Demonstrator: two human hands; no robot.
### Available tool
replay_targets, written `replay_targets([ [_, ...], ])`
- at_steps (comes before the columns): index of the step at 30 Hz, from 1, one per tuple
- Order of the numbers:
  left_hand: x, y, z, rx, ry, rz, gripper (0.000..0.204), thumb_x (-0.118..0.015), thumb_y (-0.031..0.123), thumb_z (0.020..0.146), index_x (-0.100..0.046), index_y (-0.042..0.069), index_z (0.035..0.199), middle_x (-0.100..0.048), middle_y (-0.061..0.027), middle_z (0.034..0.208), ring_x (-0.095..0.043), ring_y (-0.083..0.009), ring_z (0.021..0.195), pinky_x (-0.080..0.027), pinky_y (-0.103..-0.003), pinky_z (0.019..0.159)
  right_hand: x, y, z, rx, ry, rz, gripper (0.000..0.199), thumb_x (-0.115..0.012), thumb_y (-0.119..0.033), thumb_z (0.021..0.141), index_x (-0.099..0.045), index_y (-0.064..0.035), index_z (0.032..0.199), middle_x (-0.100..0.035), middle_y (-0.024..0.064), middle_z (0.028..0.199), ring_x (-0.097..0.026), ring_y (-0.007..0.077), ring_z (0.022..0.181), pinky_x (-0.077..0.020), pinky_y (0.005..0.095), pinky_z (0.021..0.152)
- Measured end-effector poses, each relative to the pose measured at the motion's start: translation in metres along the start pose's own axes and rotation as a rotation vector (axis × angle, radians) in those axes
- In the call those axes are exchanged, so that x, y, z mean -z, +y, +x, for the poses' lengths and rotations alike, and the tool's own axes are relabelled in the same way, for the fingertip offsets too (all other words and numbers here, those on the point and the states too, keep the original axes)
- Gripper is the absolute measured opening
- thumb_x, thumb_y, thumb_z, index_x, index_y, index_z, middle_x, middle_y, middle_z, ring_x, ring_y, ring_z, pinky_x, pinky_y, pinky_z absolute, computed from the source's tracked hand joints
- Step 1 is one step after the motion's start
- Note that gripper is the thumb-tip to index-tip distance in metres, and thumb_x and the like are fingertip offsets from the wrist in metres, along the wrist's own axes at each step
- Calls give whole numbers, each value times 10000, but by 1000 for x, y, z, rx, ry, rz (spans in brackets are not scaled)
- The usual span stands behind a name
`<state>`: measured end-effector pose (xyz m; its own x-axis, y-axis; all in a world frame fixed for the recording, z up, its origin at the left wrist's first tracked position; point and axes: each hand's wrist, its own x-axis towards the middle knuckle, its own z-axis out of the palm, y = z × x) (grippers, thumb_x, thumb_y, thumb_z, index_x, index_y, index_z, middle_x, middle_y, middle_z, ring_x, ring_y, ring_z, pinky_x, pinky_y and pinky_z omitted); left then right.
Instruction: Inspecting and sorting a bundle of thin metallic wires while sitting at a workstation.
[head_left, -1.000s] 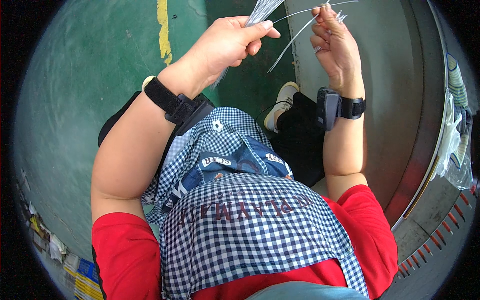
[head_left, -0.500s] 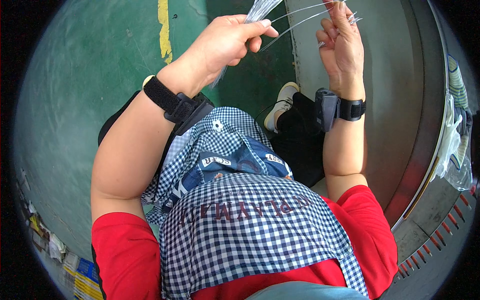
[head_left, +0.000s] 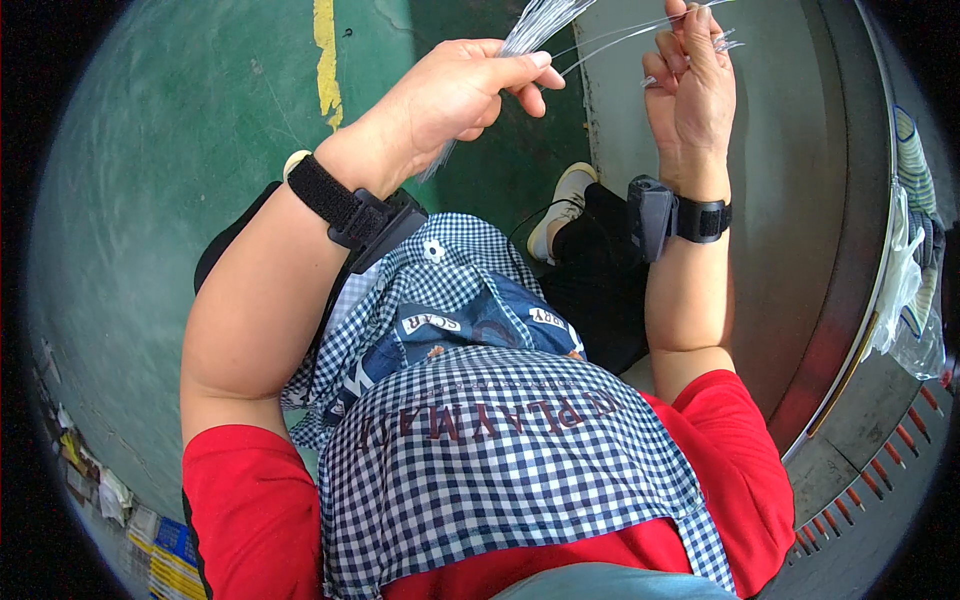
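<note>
A bundle of thin silvery wires (head_left: pixel 541 27) is gripped in my left hand (head_left: pixel 455 95). Its upper part fans out past the top edge, while the lower tips stick out beneath the palm. My right hand (head_left: pixel 692 110) is raised at the upper right with its fingers curled. Thumb and forefinger pinch a couple of loose wires (head_left: pixel 625 38), which stretch across from the left hand. Short wire ends (head_left: pixel 727 42) poke out beside the right fingers, and another small tip shows at the other side of that hand. The bundle's top lies out of view.
To the right is a grey surface (head_left: pixel 780 150) with a dark curved rim. Beyond the rim hang a striped cloth (head_left: pixel 912 165) and clear plastic bags (head_left: pixel 905 290). Below lies a green floor (head_left: pixel 200 130) with a worn yellow line (head_left: pixel 326 60). Yellow and blue stacked items (head_left: pixel 172 560) sit at lower left.
Both hands have shifted slightly right and down, the left one with the bundle. The wires between the hands hang less bowed than before, and the right fingers still pinch them.
</note>
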<state>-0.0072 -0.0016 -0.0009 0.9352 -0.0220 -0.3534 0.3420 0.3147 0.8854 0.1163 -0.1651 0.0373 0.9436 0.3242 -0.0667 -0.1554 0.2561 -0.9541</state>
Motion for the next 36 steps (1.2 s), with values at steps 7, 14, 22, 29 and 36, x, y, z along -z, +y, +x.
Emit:
replay_targets([
  [7, 16, 6, 3, -147, 70, -82, 276, -529, 285, 965, -641, 46, 1047, -604, 23, 783, -310, 17, 440, -229, -147, 383, -5, -2, -1, -9, 38, 35, 188, -585, -271, 953, -585, -88, 997, -439, -84, 724, -298, 11, 551, -252, 170, 477],
  [14, 9, 1, 2, -76, 22, -45, 295, -529, 288, 962, -639, 28, 1049, -611, 14, 795, -320, 17, 442, -236, -144, 379, -5, -3, -4, -27, 19, -73, 279, -584, -283, 954, -600, -60, 1121, -407, -91, 706, -296, 15, 559, -260, 164, 477],
  [22, 7, 5, -1, -20, -55, -27, 294, -532, 281, 961, -642, 27, 1059, -629, 10, 788, -317, 18, 441, -232, -142, 384, 11, -3, 1, 2, -28, -155, 289, -616, -285, 932, -595, -57, 1109, -433, -77, 727, -349, 19, 589, -284, 162, 496],
  [29, 7, 9, 0, -2, -169, -59, 328, -511, 305, 974, -640, 28, 1093, -671, -23, 844, -310, 14, 437, -226, -147, 389, 19, 10, 12, 178, -92, -158, 200, -603, -239, 943, -632, -62, 1032, -650, 36, 1089, -348, 24, 597, -303, 174, 533],
  [36, 10, 1, -8, 36, -257, -120, 348, -514, 321, 969, -632, 29, 1116, -691, -64, 832, -320, -14, 419, -233, -181, 375, 12, 17, 1, 222, -60, -472, 207, -621, -212, 933, -658, -42, 1045, -673, 10, 994, -536, 43, 820, -406, 174, 713],
])
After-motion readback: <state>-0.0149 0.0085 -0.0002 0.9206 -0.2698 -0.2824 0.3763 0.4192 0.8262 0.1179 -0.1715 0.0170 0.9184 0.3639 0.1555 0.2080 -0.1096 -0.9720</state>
